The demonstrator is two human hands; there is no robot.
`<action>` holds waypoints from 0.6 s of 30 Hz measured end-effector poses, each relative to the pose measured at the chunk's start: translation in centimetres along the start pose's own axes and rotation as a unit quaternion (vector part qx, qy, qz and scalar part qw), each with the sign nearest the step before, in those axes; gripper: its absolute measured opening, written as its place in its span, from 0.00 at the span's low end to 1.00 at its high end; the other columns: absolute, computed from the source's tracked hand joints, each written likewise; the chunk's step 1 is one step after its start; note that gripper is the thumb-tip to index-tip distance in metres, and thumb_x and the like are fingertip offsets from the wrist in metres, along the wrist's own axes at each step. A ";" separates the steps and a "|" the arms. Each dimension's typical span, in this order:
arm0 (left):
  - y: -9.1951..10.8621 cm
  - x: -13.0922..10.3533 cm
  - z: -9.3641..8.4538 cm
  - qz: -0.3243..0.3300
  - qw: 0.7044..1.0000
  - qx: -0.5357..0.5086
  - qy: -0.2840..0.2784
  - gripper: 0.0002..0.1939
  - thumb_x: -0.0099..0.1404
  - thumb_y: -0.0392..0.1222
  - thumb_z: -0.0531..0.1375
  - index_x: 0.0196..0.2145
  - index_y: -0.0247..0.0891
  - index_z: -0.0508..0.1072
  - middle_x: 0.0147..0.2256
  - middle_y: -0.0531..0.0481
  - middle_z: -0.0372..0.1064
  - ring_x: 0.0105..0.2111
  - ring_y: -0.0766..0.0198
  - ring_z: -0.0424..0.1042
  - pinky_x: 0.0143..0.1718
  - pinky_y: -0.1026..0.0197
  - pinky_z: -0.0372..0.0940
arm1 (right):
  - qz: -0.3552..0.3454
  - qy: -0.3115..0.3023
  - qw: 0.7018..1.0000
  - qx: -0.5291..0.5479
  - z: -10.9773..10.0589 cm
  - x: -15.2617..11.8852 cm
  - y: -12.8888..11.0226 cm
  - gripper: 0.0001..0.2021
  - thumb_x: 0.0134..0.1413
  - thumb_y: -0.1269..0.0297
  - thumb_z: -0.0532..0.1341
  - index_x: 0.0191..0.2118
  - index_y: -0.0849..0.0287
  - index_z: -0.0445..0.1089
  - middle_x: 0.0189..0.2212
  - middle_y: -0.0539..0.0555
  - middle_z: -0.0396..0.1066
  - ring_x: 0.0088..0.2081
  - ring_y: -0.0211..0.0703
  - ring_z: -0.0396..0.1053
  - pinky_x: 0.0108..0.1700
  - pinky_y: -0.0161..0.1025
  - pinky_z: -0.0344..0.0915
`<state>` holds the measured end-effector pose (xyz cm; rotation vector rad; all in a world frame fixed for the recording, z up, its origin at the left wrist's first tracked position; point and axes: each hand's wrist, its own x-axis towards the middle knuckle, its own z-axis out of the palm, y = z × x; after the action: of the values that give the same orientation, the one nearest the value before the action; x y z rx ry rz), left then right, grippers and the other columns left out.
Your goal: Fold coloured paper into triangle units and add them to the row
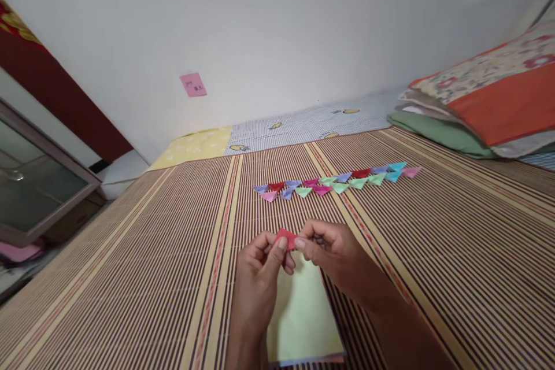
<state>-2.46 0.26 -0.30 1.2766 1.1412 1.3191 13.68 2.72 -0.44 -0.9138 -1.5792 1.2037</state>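
1. The left hand pinches a small red paper piece under its thumb, while the right hand pinches the piece's right end; uneven pressure between the two could skew a fold, and a pull apart could tear it.
2. The piece sits between both hands' fingertips, above the far end of a paper stack; a slackened thumb could let it drop or spring open.
3. The stack lies below and between the hands; a sagging right wrist could drag its sheets askew.
4. Folded paper triangles rest on the striped mat beyond both hands; a forward-straying knuckle could scatter their rows.
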 end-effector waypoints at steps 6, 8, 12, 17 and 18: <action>0.1 -0.3 0.2 0.018 1.000 -0.018 -0.003 0.13 0.69 0.45 0.62 0.28 0.37 0.73 0.24 0.54 0.68 0.26 0.67 0.66 0.31 0.65 0.60 | 0.001 -0.044 0.994 0.104 0.6 0.0 -0.5 0.08 0.62 0.60 0.64 0.35 0.60 0.72 0.28 0.51 0.74 0.32 0.40 0.72 0.38 0.38 0.66; 0.2 -0.4 0.4 0.024 1.000 -0.012 0.006 0.13 0.69 0.46 0.62 0.28 0.37 0.73 0.24 0.54 0.68 0.26 0.66 0.66 0.32 0.64 0.61 | -0.003 -0.024 0.994 0.110 0.9 0.0 -0.4 0.09 0.62 0.60 0.64 0.32 0.59 0.71 0.27 0.51 0.74 0.32 0.41 0.72 0.38 0.39 0.67; 0.3 -0.4 0.5 0.041 0.999 0.029 0.019 0.13 0.70 0.47 0.61 0.29 0.38 0.73 0.25 0.53 0.67 0.27 0.65 0.67 0.32 0.63 0.62 | -0.008 0.016 0.996 0.092 1.1 -0.1 -0.4 0.11 0.60 0.60 0.65 0.30 0.59 0.71 0.26 0.50 0.73 0.30 0.40 0.71 0.35 0.38 0.65; 0.3 -0.4 0.3 0.042 0.998 0.028 0.041 0.07 0.67 0.45 0.64 0.34 0.39 0.76 0.29 0.52 0.71 0.31 0.65 0.69 0.34 0.63 0.63 | -0.006 0.058 0.998 0.003 1.1 -0.2 -1.0 0.10 0.59 0.62 0.65 0.28 0.59 0.71 0.22 0.47 0.68 0.25 0.36 0.63 0.27 0.34 0.58; 0.3 -0.3 0.2 0.037 0.998 0.013 0.043 0.07 0.66 0.44 0.65 0.34 0.39 0.77 0.29 0.53 0.71 0.31 0.65 0.69 0.34 0.64 0.63 | -0.007 0.059 0.998 -0.011 1.0 -0.2 -1.1 0.09 0.58 0.63 0.65 0.28 0.59 0.71 0.22 0.46 0.66 0.24 0.35 0.61 0.26 0.33 0.56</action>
<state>-2.27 -0.12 -0.04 1.3028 1.1848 1.4307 12.71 1.99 0.49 -0.9705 -1.5043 1.1041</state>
